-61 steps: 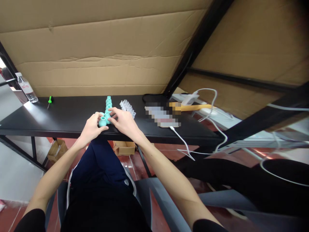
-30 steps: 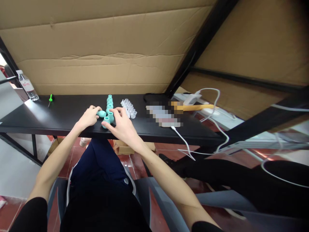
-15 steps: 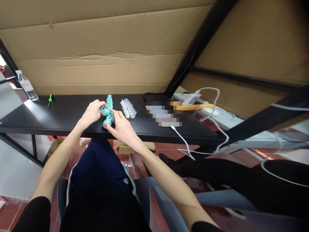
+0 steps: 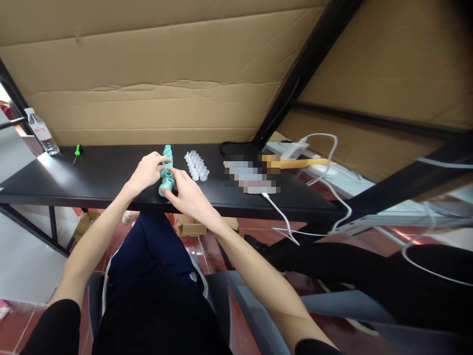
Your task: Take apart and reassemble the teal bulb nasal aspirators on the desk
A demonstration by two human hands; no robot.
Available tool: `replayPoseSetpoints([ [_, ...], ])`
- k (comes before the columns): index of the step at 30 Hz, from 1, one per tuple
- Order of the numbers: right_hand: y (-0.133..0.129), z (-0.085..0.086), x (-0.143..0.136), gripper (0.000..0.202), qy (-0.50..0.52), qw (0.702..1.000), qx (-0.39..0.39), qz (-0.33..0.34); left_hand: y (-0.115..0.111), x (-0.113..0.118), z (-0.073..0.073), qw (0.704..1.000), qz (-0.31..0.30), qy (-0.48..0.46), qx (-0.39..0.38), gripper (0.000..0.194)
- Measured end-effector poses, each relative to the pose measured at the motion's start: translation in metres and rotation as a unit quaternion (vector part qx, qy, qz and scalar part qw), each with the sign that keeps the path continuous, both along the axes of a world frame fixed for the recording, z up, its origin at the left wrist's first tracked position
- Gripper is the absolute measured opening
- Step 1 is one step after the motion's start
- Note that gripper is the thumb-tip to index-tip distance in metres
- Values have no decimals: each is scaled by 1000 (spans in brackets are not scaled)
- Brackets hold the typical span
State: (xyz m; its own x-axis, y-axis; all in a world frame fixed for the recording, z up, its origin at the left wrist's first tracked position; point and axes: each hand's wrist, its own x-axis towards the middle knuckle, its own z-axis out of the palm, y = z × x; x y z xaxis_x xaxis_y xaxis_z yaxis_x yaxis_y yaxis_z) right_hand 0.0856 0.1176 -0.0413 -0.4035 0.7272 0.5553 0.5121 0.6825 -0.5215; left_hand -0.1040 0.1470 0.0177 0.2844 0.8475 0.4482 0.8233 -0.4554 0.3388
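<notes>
A row of teal round cup-like pieces (image 4: pixel 167 183) runs away from me on the black table. My right hand (image 4: pixel 186 192) is closed around the near end of the row, thumb at the nearest piece and fingers along the right side. My left hand (image 4: pixel 148 170) has its bent fingers wrapped on a teal piece in the middle, from the left. Its fingertips partly cover that piece. Just right of the row lies a cluster of translucent white cups (image 4: pixel 196 165), touched by neither hand.
On the black table (image 4: pixel 107 167) are a water bottle (image 4: pixel 43 133) and a green-handled screwdriver (image 4: pixel 77 150) at left. A blurred phone (image 4: pixel 249 176) with a white cable is at right, near an orange strip (image 4: pixel 306 162). Another person's black-clad leg (image 4: pixel 332 266) is at lower right.
My left hand has moved slightly right, bringing the teal piece from the row's left side into line with it. My right hand has barely moved.
</notes>
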Motion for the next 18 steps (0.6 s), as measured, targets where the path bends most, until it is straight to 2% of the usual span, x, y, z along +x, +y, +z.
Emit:
replayPoseSetpoints([
  [10, -2, 5, 4, 43, -21, 999, 4, 33, -3, -3, 0, 1000, 13, -2, -2, 39],
  [15, -2, 0, 8, 35, 55, 997, -32, 31, -6, -2, -2, 1000, 19, -22, -2, 38],
  [18, -4, -5, 11, 32, 83, 995, -18, 44, -8, -1, -4, 999, 14, -30, 1, 37],
])
